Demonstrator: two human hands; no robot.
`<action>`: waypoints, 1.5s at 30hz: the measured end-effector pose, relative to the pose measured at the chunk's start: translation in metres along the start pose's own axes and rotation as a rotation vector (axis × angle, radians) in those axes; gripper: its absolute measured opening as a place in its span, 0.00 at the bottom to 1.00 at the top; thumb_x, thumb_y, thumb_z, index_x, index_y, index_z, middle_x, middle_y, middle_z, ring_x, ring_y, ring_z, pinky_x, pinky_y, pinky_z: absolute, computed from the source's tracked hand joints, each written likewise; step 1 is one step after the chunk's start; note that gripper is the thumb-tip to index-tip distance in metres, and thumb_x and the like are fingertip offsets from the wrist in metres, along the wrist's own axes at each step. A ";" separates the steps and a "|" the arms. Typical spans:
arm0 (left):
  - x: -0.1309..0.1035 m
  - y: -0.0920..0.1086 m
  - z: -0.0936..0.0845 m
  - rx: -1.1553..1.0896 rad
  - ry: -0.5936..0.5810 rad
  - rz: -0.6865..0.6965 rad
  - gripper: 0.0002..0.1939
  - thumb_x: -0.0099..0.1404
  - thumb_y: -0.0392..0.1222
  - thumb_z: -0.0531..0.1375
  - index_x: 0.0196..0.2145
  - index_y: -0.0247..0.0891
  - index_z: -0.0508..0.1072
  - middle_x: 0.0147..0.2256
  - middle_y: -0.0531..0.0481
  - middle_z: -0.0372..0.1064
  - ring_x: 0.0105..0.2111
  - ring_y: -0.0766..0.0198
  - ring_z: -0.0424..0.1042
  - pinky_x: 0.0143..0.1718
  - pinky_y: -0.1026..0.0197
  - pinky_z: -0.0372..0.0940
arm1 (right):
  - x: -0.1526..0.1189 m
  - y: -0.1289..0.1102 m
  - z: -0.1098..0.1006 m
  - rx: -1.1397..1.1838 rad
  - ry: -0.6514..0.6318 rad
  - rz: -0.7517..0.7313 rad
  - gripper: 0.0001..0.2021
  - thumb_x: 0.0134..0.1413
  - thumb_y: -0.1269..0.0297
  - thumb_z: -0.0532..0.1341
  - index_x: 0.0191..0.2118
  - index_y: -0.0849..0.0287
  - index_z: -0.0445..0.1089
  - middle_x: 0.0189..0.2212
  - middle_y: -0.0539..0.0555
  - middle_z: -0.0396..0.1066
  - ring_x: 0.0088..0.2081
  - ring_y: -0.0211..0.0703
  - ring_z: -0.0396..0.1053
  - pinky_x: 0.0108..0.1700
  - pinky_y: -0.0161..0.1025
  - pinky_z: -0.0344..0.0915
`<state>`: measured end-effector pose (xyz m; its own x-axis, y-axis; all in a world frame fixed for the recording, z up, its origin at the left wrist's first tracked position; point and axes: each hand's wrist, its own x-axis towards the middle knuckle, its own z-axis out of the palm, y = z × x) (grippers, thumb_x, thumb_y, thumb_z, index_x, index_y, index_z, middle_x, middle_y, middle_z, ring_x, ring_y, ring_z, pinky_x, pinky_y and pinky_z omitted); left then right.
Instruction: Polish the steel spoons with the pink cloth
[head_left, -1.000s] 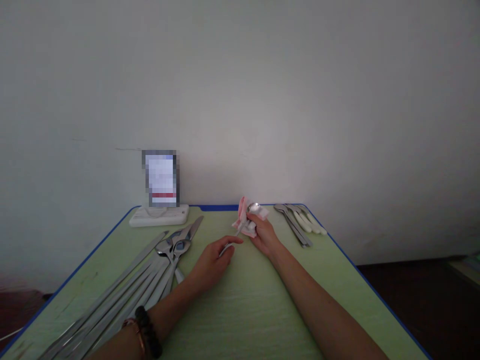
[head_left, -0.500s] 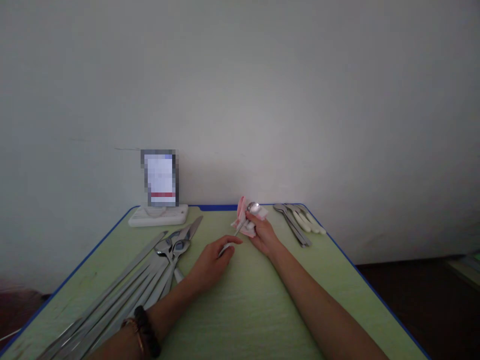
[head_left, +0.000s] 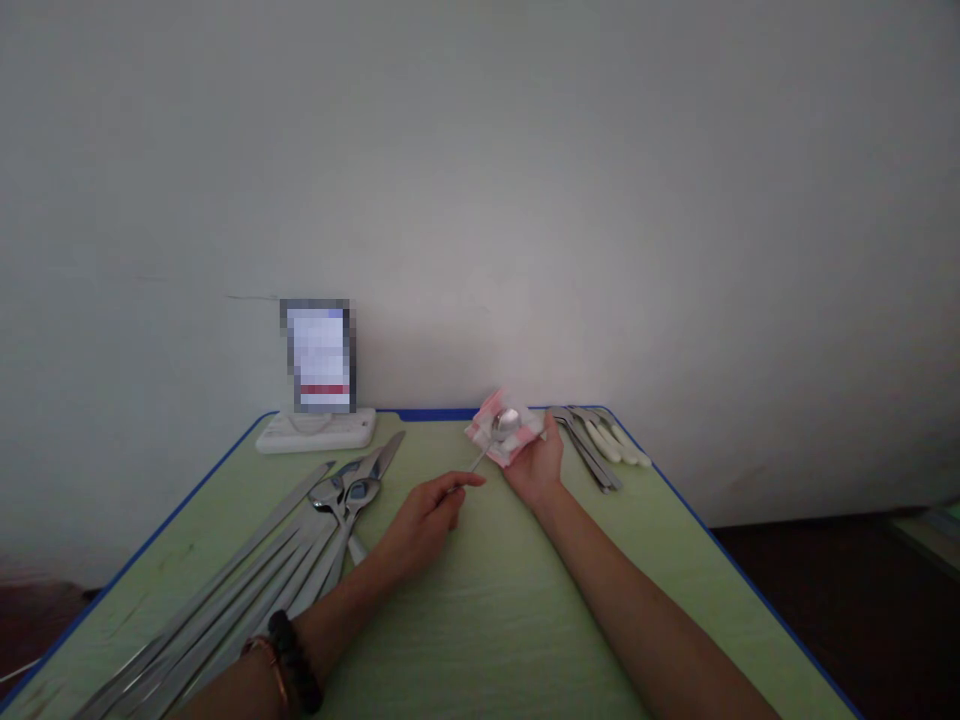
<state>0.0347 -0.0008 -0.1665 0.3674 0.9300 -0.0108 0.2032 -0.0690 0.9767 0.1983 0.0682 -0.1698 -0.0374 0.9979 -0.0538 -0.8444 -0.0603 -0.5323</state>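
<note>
My left hand (head_left: 429,515) is closed around the handle of a metal spoon (head_left: 505,424), its bowl pointing up and away to the right. Behind that bowl, a pink and white cloth (head_left: 515,450) is spread over the fingers of my right hand (head_left: 541,470). The right palm faces up with its thumb out to the side, and the cloth hides most of the fingers. Spoon bowl and cloth look to be touching.
On the left of the green table (head_left: 510,620) lies a pile of metal cutlery (head_left: 300,545), spoons and knives among it. Spoons (head_left: 585,455) and white-handled cutlery (head_left: 619,440) lie at the far right. A blurred screen (head_left: 321,355) stands on a white base (head_left: 319,430) by the wall.
My right thumb has lifted off the spoon and swung out to the right. The cloth, folded around the bowl before, now lies spread out behind it. My left hand keeps its hold.
</note>
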 end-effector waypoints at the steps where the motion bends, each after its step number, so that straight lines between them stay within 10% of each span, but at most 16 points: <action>1: 0.000 0.000 0.000 -0.005 0.002 -0.001 0.24 0.61 0.47 0.49 0.49 0.28 0.67 0.18 0.62 0.44 0.18 0.70 0.48 0.19 0.67 0.44 | 0.000 -0.001 -0.001 0.004 0.009 -0.012 0.23 0.49 0.44 0.51 0.36 0.59 0.70 0.33 0.55 0.75 0.39 0.49 0.71 0.45 0.50 0.66; 13: 0.002 -0.004 -0.002 -0.019 0.035 0.025 0.24 0.62 0.47 0.49 0.50 0.29 0.67 0.17 0.62 0.42 0.17 0.71 0.44 0.18 0.68 0.43 | 0.004 -0.001 0.002 0.027 0.013 0.021 0.11 0.51 0.65 0.52 0.31 0.59 0.71 0.28 0.51 0.76 0.32 0.43 0.72 0.46 0.45 0.65; 45: 0.001 0.006 -0.001 0.075 0.047 -0.002 0.24 0.60 0.48 0.49 0.46 0.28 0.72 0.16 0.61 0.41 0.17 0.71 0.44 0.19 0.67 0.41 | -0.003 -0.003 0.008 -0.047 -0.131 0.134 0.14 0.49 0.61 0.53 0.38 0.59 0.70 0.35 0.54 0.75 0.37 0.47 0.72 0.46 0.51 0.65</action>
<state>0.0356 -0.0002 -0.1606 0.3247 0.9458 -0.0006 0.2722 -0.0929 0.9577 0.1964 0.0652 -0.1615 -0.2193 0.9755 -0.0178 -0.8016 -0.1906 -0.5667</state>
